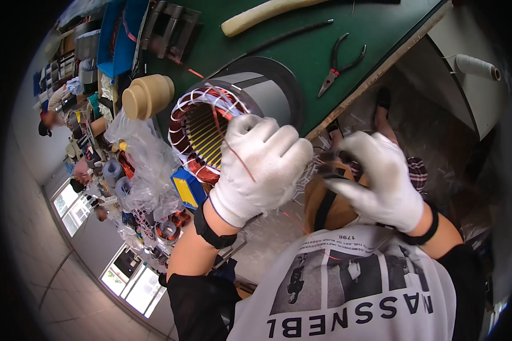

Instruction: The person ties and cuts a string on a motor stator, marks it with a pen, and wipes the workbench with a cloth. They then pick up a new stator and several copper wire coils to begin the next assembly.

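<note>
A motor stator (205,136) lies on its side at the bench edge, copper windings laced with white cord and yellow strips lining its bore. My left hand (261,162), in a white glove, is closed in a fist against the near side of the winding end; what its fingers hold is hidden. A thin reddish-brown wire (238,156) runs from the windings across this glove. To the right, my gloved right hand (375,182) is apart from the stator, its fingers curled around something dark (331,163) that is blurred.
Pliers (333,71) with dark handles lie on the green bench top (267,48), beyond them a black rod and a pale curved bar (261,17). A cream stepped cylinder (148,96), plastic bags (148,153) and a blue-yellow block (189,187) stand left. A thread spool (478,67) is far right.
</note>
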Available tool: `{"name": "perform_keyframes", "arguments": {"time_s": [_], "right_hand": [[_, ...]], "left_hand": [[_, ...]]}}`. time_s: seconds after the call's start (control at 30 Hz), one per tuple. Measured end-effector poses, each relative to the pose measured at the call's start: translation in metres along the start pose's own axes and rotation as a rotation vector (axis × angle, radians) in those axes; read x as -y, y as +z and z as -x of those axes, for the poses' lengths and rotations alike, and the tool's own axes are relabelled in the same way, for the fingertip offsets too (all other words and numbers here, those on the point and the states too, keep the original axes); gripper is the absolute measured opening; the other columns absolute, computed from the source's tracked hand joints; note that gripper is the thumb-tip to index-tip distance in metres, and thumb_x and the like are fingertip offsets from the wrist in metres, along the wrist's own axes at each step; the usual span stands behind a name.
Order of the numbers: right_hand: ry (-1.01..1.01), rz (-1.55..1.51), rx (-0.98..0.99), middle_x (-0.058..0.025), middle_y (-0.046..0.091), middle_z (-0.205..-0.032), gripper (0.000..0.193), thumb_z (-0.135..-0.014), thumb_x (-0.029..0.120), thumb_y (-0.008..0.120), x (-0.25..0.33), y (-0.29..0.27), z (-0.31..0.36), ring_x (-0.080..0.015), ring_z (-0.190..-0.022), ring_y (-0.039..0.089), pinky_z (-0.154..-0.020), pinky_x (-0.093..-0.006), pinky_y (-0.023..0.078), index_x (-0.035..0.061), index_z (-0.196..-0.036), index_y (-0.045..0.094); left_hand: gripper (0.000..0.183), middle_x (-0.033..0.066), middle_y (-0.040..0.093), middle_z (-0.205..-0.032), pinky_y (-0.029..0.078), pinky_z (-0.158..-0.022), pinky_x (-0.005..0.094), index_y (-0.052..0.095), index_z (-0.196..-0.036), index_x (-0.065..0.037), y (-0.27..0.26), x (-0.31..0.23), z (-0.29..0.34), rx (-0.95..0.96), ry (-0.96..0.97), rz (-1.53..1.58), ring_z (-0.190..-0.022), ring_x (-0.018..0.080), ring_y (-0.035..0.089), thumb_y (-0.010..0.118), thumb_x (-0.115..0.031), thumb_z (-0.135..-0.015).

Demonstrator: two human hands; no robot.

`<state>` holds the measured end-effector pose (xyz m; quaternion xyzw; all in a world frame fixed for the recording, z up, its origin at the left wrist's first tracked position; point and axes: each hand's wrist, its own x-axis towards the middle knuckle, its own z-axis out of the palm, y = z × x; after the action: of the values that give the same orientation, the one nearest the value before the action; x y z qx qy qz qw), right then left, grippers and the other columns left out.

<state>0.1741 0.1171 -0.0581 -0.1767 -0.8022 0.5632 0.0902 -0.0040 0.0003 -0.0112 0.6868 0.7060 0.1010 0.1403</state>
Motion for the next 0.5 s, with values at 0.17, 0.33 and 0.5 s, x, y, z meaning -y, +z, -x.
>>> {"name": "perform_keyframes", "arguments": {"time_s": [0.17,0.33,0.5], "right_hand": [[0.363,-0.674,0.297,-0.0157,0.067,-0.09,0.036,-0.084,0.023,0.066,-0.006,-0.008,-0.018,-0.0187,-0.085,0.063,-0.078,-0.0312,0.05,-0.0051,-0.106,0.06],[0.779,-1.22,0.417,-0.0103,0.065,-0.089,0.041,-0.087,0.031,0.063,-0.017,-0.018,0.004,-0.0133,-0.086,0.06,-0.078,-0.0266,0.048,-0.0061,-0.103,0.061],[0.566,-0.945,0.316,-0.012,0.066,-0.086,0.039,-0.084,0.028,0.066,-0.001,-0.002,-0.022,-0.0206,-0.077,0.066,-0.07,-0.0305,0.051,-0.0049,-0.104,0.061]], "left_hand": [[0.016,0.0024,0.049,-0.068,0.037,-0.07,0.0381,0.06,-0.076,-0.012,0.001,0.003,0.002,-0.007,0.016,0.008,-0.064,0.0229,0.052,0.066,-0.01,-0.061],[0.01,0.0003,0.046,-0.066,0.039,-0.065,0.0364,0.053,-0.068,-0.014,0.001,0.002,0.0,-0.021,0.041,-0.019,-0.065,0.0198,0.053,0.061,-0.017,-0.063],[0.016,0.0022,0.049,-0.068,0.037,-0.07,0.0377,0.06,-0.076,-0.012,-0.004,0.003,-0.002,0.007,0.024,0.019,-0.063,0.022,0.051,0.067,-0.012,-0.061]]}}
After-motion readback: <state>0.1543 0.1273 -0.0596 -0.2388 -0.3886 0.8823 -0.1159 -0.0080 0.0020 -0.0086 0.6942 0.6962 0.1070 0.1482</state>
